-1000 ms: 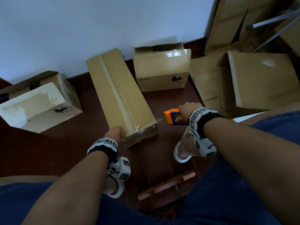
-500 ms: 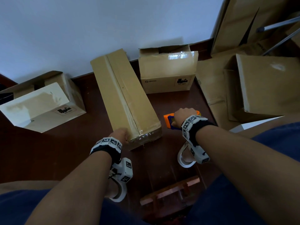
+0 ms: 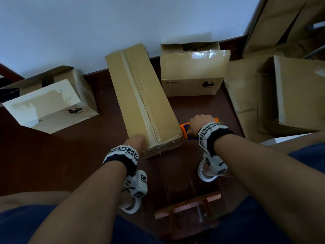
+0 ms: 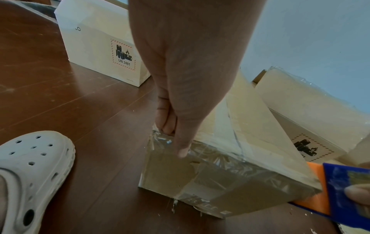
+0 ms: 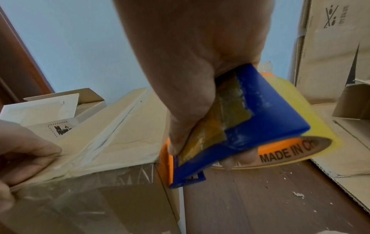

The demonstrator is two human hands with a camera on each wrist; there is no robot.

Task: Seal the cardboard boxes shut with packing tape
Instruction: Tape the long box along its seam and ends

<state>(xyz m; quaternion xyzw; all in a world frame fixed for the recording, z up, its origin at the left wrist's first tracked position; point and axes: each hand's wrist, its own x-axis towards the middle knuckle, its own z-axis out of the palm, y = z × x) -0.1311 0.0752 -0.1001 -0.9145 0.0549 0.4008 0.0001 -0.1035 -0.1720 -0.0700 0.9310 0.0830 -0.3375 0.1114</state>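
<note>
A long brown cardboard box (image 3: 140, 95) lies on the dark wooden floor, its top seam taped and clear tape across its near end (image 4: 220, 182). My left hand (image 3: 136, 142) grips the box's near left corner, thumb (image 4: 182, 147) on the taped end face and fingers curled on the left side. My right hand (image 3: 198, 125) holds an orange and blue tape dispenser (image 3: 184, 131) with a yellowish roll (image 5: 312, 126). The dispenser's orange front (image 5: 166, 158) sits against the near right corner of the box (image 5: 124, 126).
A pale box (image 3: 49, 106) with a battery label stands to the left, and a PICO box (image 3: 193, 76) at the wall behind. An open box (image 3: 290, 92) and flattened cardboard (image 3: 242, 88) fill the right. A wooden frame (image 3: 188, 205) lies near my legs, and a white clog (image 4: 34, 174) beside the box.
My right hand has brought the dispenser left, from a short gap up against the box's near right corner. The left hand stays on the near left corner.
</note>
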